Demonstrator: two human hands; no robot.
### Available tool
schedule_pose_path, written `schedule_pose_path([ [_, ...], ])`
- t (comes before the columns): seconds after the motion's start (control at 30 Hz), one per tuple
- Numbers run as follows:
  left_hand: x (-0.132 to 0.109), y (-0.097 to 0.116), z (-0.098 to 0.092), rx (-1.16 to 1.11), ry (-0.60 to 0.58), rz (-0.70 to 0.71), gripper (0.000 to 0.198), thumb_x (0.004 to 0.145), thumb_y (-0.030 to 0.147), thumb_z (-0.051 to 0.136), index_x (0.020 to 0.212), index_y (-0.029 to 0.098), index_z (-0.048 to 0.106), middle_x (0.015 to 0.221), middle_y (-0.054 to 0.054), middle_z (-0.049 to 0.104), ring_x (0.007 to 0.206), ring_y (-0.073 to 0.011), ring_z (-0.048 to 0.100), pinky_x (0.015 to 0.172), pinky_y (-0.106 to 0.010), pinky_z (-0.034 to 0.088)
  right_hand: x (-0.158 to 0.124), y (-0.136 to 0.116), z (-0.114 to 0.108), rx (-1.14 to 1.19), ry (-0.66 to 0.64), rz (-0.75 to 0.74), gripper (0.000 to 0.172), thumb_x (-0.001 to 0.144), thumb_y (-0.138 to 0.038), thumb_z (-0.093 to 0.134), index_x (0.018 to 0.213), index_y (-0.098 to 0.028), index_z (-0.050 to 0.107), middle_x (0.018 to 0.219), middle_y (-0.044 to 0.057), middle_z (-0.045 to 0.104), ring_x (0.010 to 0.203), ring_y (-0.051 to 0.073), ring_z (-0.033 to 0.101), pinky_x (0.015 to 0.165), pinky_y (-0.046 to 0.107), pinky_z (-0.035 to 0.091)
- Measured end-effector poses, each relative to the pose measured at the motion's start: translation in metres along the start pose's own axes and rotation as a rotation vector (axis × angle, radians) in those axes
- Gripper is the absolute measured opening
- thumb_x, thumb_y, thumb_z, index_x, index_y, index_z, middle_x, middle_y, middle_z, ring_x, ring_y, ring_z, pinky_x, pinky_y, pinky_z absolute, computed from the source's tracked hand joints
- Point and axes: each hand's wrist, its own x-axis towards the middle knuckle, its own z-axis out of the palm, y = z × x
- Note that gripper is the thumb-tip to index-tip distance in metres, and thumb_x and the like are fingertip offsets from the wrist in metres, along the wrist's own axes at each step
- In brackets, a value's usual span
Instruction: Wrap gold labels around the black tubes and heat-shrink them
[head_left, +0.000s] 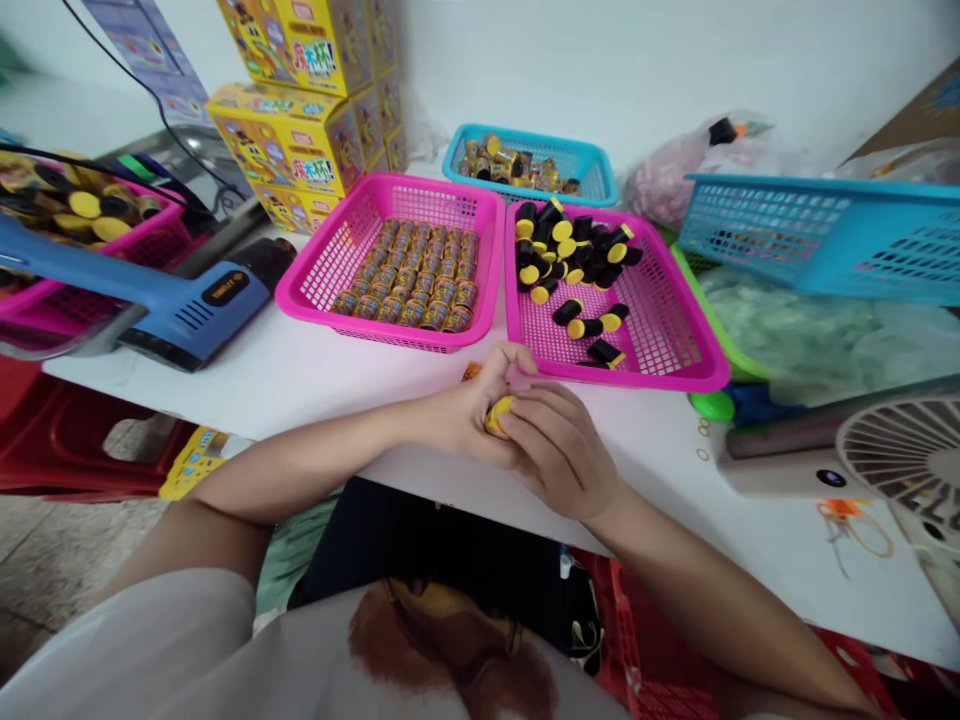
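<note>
Yellow cap (499,416) (partly hidden) pressed under right hand (559,450).

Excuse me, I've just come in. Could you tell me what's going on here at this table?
A person holds a small yellow object between their left hand and right hand at the edge of a white table. Behind the hands, one pink basket holds rows of labelled canisters; another pink basket holds loose black cylinders with yellow caps. A blue heat gun lies to the left.
</note>
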Motion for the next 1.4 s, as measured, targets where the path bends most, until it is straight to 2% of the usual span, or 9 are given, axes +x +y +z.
schedule_pose_path([
  [0.4,0.003,0.001,-0.01,0.044,-0.2,0.07,0.056,0.09,0.024,0.072,0.119,0.03,0.025,0.08,0.008,0.057,0.064,-0.0141,0.069,0.056,-0.023,0.054,-0.006,-0.004,-0.003,0.088,-0.014,0.03,0.047,0.101,-0.018,0.053,0.148,-0.015,0.054,0.124,0.014,0.072,0.128,0.028,0.068,0.103,0.047,0.066],
  [0.63,0.001,0.066,-0.007,0.673,0.334,0.028,0.032,0.088,0.036,0.076,0.103,0.021,0.051,0.094,-0.001,0.064,0.08,-0.0124,0.064,0.073,-0.025,0.052,0.008,0.019,-0.012,-0.1,-0.001,0.148,0.068,0.089,-0.031,0.08,0.15,-0.027,0.051,0.127,0.011,0.073,0.124,0.029,0.07,0.103,0.049,0.064],
  [0.73,0.003,0.098,-0.038,0.923,0.429,-0.141,0.018,0.089,0.033,0.074,0.097,0.019,0.066,0.09,0.0,0.071,0.079,-0.0134,0.065,0.077,-0.026,0.05,0.019,0.065,-0.026,-0.151,-0.118,0.439,0.052,0.091,-0.047,0.076,0.137,-0.027,0.063,0.131,0.013,0.072,0.123,0.032,0.069,0.104,0.052,0.059],
  [0.83,0.013,0.108,-0.092,1.166,0.492,-0.35,0.017,0.083,0.031,0.077,0.094,0.019,0.071,0.089,-0.002,0.072,0.08,-0.0165,0.065,0.078,-0.028,0.049,0.022,0.128,-0.03,-0.154,-0.438,0.803,0.035,0.095,-0.043,0.065,0.12,-0.02,0.073,0.115,0.016,0.076,0.105,0.031,0.073,0.093,0.05,0.06],
  [0.9,0.022,0.104,-0.125,1.284,0.521,-0.492,0.017,0.083,0.031,0.077,0.095,0.02,0.072,0.094,-0.004,0.073,0.083,-0.0185,0.065,0.08,-0.03,0.048,0.019,0.164,-0.024,-0.136,-0.742,0.909,0.043,0.084,-0.035,0.076,0.123,-0.018,0.072,0.113,0.016,0.076,0.101,0.033,0.073,0.09,0.049,0.059],
  [1.0,0.032,0.089,-0.151,1.321,0.49,-0.728,0.022,0.084,0.036,0.076,0.097,0.019,0.073,0.091,-0.006,0.073,0.084,-0.0209,0.065,0.081,-0.031,0.049,0.016,0.192,-0.008,-0.092,-0.876,0.938,0.045,0.068,-0.02,0.085,0.111,-0.02,0.074,0.089,0.007,0.077,0.078,0.027,0.071,0.075,0.041,0.057],
  [1.23,0.037,0.069,-0.149,1.328,0.324,-0.997,0.03,0.093,0.039,0.069,0.11,0.015,0.076,0.102,-0.01,0.077,0.101,-0.029,0.072,0.094,-0.039,0.053,0.022,0.163,-0.012,-0.019,-0.731,0.92,0.034,0.091,-0.047,0.07,0.114,-0.023,0.072,0.076,0.003,0.072,0.068,0.02,0.067,0.065,0.033,0.051],
  [1.33,0.028,0.072,-0.13,1.497,0.483,-0.735,0.043,0.099,0.036,0.06,0.135,0.012,0.066,0.129,-0.019,0.072,0.122,-0.034,0.067,0.106,-0.046,0.051,0.016,0.133,-0.024,-0.02,-0.367,0.896,0.046,0.097,-0.051,0.062,0.135,-0.024,0.067,0.095,0.006,0.078,0.08,0.021,0.072,0.073,0.035,0.056],
  [1.4,0.013,0.069,-0.097,1.575,0.382,-0.362,0.042,0.106,0.033,0.046,0.139,0.013,0.063,0.14,-0.017,0.068,0.135,-0.0306,0.061,0.116,-0.045,0.046,0.008,0.114,-0.029,-0.078,-0.175,0.839,0.046,0.099,-0.048,0.06,0.138,-0.024,0.067,0.106,0.009,0.079,0.086,0.021,0.074,0.08,0.037,0.059],
])
